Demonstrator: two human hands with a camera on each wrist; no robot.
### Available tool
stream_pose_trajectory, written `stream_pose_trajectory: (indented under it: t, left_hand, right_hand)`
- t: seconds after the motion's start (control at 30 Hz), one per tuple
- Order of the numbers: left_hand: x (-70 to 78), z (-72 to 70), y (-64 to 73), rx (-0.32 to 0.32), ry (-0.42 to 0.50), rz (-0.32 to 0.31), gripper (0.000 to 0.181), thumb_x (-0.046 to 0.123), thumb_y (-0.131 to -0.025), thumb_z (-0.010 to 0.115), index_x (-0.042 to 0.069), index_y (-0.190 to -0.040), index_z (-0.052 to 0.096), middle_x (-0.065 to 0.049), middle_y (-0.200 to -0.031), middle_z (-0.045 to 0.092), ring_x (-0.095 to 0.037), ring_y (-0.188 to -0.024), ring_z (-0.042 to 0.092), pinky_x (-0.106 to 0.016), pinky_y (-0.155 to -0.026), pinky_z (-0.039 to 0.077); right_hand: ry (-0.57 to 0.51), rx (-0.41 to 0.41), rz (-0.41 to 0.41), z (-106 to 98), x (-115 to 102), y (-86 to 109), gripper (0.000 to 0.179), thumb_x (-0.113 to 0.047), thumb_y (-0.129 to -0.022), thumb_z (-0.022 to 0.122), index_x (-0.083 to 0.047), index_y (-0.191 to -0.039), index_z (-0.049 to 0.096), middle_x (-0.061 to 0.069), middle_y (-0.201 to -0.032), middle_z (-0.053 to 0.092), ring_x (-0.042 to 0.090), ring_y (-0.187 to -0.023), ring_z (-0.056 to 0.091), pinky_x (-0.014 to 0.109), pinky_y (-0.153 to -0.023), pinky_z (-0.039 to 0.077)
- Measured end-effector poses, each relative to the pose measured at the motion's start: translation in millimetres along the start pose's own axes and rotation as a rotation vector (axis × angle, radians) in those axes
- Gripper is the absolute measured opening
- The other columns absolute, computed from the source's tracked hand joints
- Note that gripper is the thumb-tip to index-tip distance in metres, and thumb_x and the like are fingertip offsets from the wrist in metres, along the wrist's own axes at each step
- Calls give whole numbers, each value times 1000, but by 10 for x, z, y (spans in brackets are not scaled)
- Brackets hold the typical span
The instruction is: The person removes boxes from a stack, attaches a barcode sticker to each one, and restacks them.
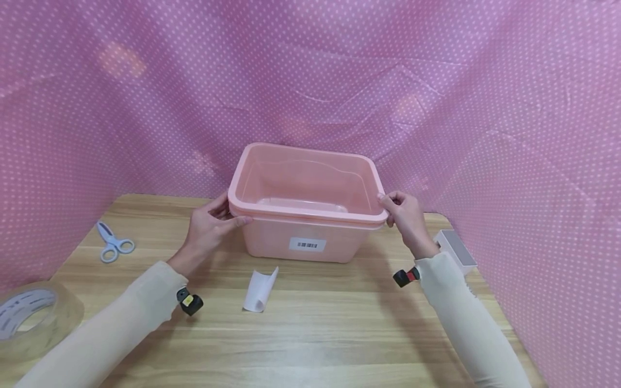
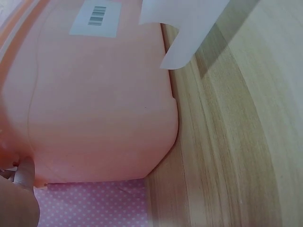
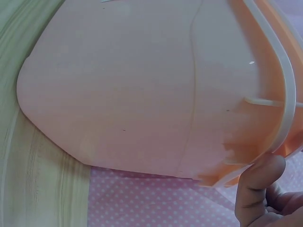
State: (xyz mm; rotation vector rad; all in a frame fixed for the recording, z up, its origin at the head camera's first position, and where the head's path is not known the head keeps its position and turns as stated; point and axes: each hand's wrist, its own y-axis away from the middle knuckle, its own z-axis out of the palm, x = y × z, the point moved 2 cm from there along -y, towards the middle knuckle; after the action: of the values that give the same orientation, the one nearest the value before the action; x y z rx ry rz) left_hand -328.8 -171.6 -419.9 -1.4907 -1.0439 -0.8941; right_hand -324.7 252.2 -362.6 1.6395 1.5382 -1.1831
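A pink plastic storage box (image 1: 264, 240) stands on the table with its opening up. Its rim looks doubled; whether a second box is nested inside, I cannot tell. A white barcode label (image 1: 308, 244) is stuck on the front wall. At the left front corner my left hand (image 1: 206, 229) grips the rim, thumb along the front and fingers round the side. My right hand (image 1: 406, 220) pinches the rim at the right corner; in the right wrist view its thumb (image 3: 267, 170) presses against the rim's edge. A curled piece of white paper (image 1: 259, 291) lies in front of the box.
Light blue scissors (image 1: 112, 243) lie at the table's left. A big roll of clear tape (image 1: 65, 323) is at the near left. Beside my right forearm sits a small white and grey box (image 1: 457, 251). Pink dotted cloth (image 1: 310, 70) hangs behind and at both sides.
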Motion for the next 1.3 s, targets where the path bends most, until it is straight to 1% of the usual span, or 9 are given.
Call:
stream_pose_trajectory:
  t: [0.17,0.37,0.4,0.53,0.6,0.93,1.07,1.17,1.3]
  left_hand:
    - [10,15,10,6,-1,-2,84,19,-82,86,8,-152,42,-14,-152,50,-22,-133,59,-12,-96,52]
    - [26,29,10,10,47,7,82,11,-81,86,5,-151,43,-17,-150,51,-8,-125,63,-13,-95,53]
    - [22,27,7,10,49,5,82,11,-81,86,4,-151,43,-17,-150,51,-8,-126,63,-14,-95,53]
    - [10,21,0,5,30,-8,83,14,-81,86,6,-151,42,-16,-152,50,-22,-133,59,-13,-96,52]
    - [14,22,-3,4,31,-15,83,15,-81,86,7,-151,42,-15,-152,49,-25,-135,57,-13,-96,52]
    - [37,28,14,8,70,-22,83,11,-82,85,5,-152,40,-16,-154,47,-32,-138,53,-13,-96,52]
    - [38,37,20,10,76,-10,83,9,-82,85,4,-151,41,-17,-153,48,-30,-136,55,-14,-95,52]
    - [38,32,19,0,64,-3,83,10,-82,85,4,-152,40,-17,-153,47,-30,-136,55,-14,-96,52]
    - [21,-6,17,-28,33,-17,83,18,-84,84,7,-153,39,-16,-155,46,-31,-139,52,-14,-99,51]
  right_hand:
    - [-4,5,-3,5,4,2,31,-32,-95,68,-2,-95,63,-11,-65,54,6,-49,50,22,-51,48]
    - [-35,13,-1,13,20,-2,31,-33,-95,68,-2,-95,63,-11,-66,54,5,-50,50,20,-51,47]
    - [-41,15,1,16,22,-1,31,-32,-95,68,-2,-95,63,-11,-66,54,5,-50,50,20,-51,47]
    - [-54,26,8,23,31,-1,29,-31,-95,68,-3,-94,63,-11,-66,54,5,-49,49,19,-50,46]
    - [-59,31,9,25,33,0,28,-31,-95,67,-4,-94,63,-11,-66,54,5,-49,49,19,-49,46]
    - [-72,41,-3,29,36,7,27,-31,-95,68,-4,-93,63,-12,-64,53,5,-49,49,20,-50,46]
    - [-60,45,0,25,33,10,27,-31,-95,68,-4,-93,63,-12,-63,53,5,-49,49,21,-50,46]
    - [-68,44,-3,20,31,14,28,-31,-96,67,-4,-94,63,-12,-64,53,5,-49,49,20,-50,46]
    - [-116,36,-8,14,48,17,31,-32,-98,65,-2,-92,62,-11,-66,54,5,-50,51,19,-50,47]
